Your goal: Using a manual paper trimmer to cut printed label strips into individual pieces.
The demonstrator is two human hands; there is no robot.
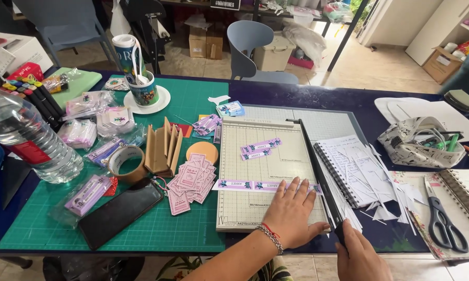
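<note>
My left hand (292, 211) lies flat on the cream paper cutter board (245, 208), fingers spread, pressing down a long purple printed strip (245, 184) near the blade edge. A bracelet sits on that wrist. My right hand (360, 255) is closed around the black handle of the cutter's blade arm (312, 156), which lies lowered along the board's right edge. Two short purple labels (259, 148) rest higher up on the board.
White paper offcuts lie on a spiral notebook (349, 166) right of the cutter. Scissors (442, 218), a pencil pouch (427, 143), pink tags (190, 184), a tape roll (124, 161), a black phone (120, 211), a water bottle (26, 135) and a cup (143, 88) crowd the green mat.
</note>
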